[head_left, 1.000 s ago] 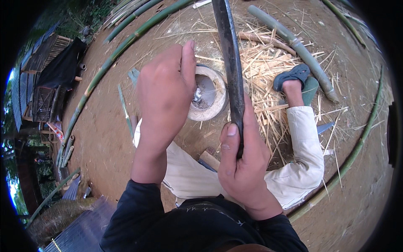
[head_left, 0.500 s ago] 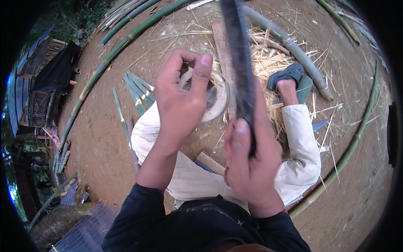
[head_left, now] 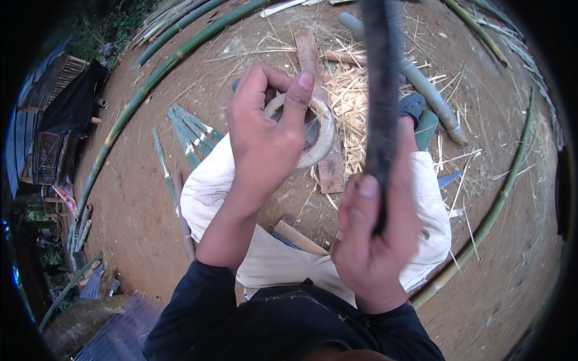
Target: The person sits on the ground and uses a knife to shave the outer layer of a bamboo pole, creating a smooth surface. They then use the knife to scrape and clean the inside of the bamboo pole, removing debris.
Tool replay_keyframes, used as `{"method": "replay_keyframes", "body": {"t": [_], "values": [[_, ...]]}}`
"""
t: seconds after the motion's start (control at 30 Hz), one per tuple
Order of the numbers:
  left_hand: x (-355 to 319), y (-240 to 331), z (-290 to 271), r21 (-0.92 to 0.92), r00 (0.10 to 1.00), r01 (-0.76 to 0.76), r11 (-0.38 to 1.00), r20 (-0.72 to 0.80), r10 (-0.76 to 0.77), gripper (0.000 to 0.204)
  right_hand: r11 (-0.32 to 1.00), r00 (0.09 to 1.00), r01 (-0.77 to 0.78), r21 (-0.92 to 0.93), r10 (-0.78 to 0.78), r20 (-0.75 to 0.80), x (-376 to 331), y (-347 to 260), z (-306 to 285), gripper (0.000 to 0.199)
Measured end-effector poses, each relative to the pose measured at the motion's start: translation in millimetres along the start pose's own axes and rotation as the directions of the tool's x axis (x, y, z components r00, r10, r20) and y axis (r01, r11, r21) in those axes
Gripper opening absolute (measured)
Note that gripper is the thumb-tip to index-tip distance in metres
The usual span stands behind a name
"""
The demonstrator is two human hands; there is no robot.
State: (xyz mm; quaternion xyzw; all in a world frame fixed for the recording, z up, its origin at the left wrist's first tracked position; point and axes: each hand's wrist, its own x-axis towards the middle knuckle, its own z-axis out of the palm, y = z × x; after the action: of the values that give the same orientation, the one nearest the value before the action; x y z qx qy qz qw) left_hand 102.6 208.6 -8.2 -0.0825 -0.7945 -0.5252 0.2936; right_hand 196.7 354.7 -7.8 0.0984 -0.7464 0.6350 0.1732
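Observation:
My left hand (head_left: 268, 129) is closed around the rim of a hollow bamboo section (head_left: 326, 137), with the thumb over the near side and the fingers curled at its edge. The section's open end faces up and its cut wall is pale and thick. In my right hand (head_left: 378, 253) is a machete (head_left: 383, 90), held upright by its handle to the right of the bamboo. Its dark blade is smeared by motion and runs past the top of the picture. Blade and bamboo are apart.
A wooden plank (head_left: 331, 173) lies on the dirt between my legs, beside a heap of bamboo shavings (head_left: 352, 99). A thick bamboo pole (head_left: 435, 93) rests beyond my shoe (head_left: 412, 107). Long green poles (head_left: 153, 78) curve along the left; split strips (head_left: 192, 135) lie near my left knee.
My right hand and the machete have moved to the right, away from the bamboo section. My left hand keeps its grip on the section, and the whole view has shifted slightly.

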Motion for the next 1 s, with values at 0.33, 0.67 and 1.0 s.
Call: {"method": "replay_keyframes", "body": {"t": [0.33, 0.67, 1.0], "values": [[-4, -4, -1, 0.020, 0.998, -0.059, 0.998, -0.016, 0.060, 0.031, 0.992, 0.995, 0.097, -0.078, -0.098, -0.004, 2, 5, 4, 0.048], [-4, 1, -7, 0.030, 1.000, -0.002, 1.000, -0.028, 0.002, 0.028, 0.999, 1.000, 0.010, 0.043, -0.011, 0.027, 0, -1, -1, 0.050], [-11, -3, -16, -0.050, 0.999, -0.016, 0.999, 0.041, 0.018, 0.027, 0.999, 0.996, 0.009, 0.039, -0.012, 0.089, 1, 7, -6, 0.050]]}}
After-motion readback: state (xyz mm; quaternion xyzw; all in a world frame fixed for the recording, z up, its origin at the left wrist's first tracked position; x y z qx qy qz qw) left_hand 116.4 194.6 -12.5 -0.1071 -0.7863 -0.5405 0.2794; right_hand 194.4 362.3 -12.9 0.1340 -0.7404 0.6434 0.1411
